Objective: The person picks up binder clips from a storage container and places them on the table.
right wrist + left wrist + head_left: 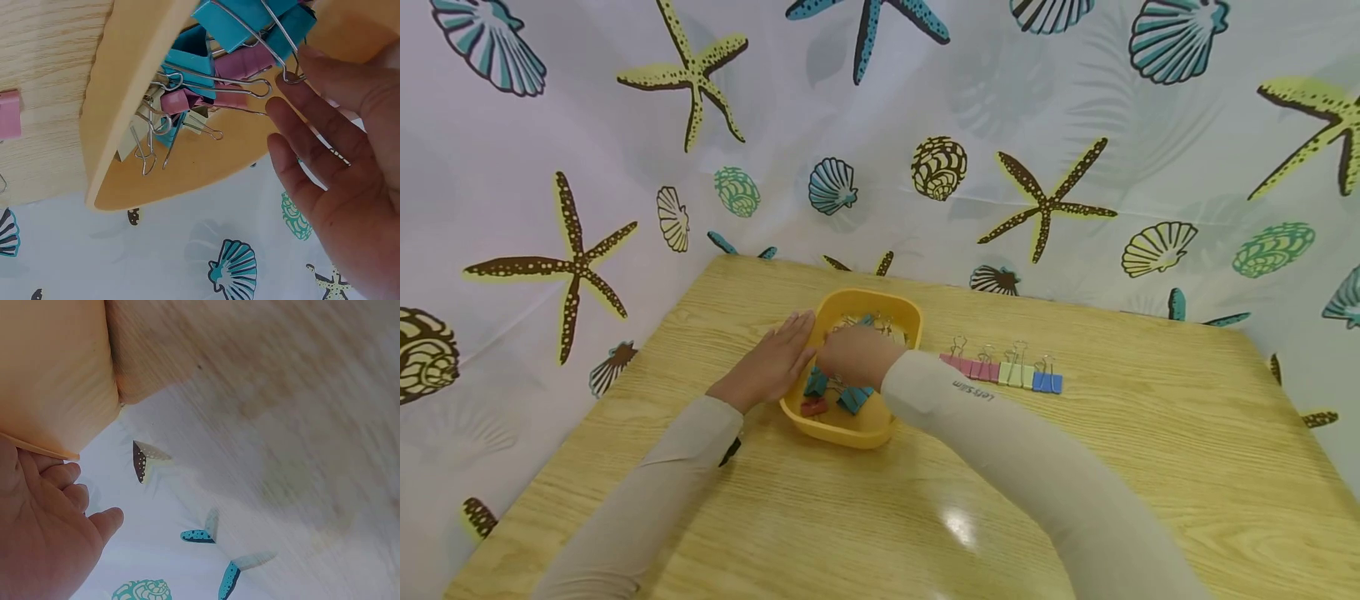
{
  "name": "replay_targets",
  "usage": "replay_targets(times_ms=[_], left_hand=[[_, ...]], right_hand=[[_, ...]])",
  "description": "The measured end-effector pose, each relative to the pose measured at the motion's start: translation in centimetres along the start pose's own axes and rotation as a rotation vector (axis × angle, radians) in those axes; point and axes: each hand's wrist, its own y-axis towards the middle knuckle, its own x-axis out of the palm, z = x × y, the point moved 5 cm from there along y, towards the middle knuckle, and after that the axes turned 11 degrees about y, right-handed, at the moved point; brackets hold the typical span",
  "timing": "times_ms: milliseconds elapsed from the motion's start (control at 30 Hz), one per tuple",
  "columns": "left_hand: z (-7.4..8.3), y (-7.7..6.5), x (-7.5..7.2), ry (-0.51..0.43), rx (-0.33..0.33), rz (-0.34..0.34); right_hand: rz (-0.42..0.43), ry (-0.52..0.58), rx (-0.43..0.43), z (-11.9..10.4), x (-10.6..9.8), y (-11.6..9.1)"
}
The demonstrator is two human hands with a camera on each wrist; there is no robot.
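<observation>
A yellow plastic bin (842,437) holds several binder clips in teal, pink, red and cream. My left hand (772,360) rests along the bin's left side, its fingers extended by the rim. My right hand (859,354) reaches down into the bin and hides part of the clips. In the right wrist view, its thumb and index finger pinch the wire handle of a teal binder clip (244,25), above the other clips. A red binder clip (813,407) and another teal clip (853,399) lie near the bin's front.
To the right of the bin, a row of binder clips stands on the wooden table (1120,467): two pink ones (985,372), then a pale yellow one (1016,375) and a blue one (1047,382). A patterned curtain (880,225) rises behind the table.
</observation>
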Motion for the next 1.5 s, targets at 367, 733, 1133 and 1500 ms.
replay_targets(times_ms=[367,733,1133,1500], left_hand=[[0.0,0.0,0.0,0.012,0.002,0.009],[0.1,0.1,0.0,0.001,0.006,0.024],[0.2,0.0,-0.1,-0.007,0.014,0.026],[0.1,-0.1,0.1,0.005,0.011,0.021]], right_hand=[[0.022,0.111,-0.009,1.0,0.7,0.4],[0.014,0.281,-0.033,1.8,0.9,0.0],[0.038,0.271,-0.06,1.5,-0.4,-0.9],[0.145,0.298,-0.089,1.2,-1.9,-2.9]])
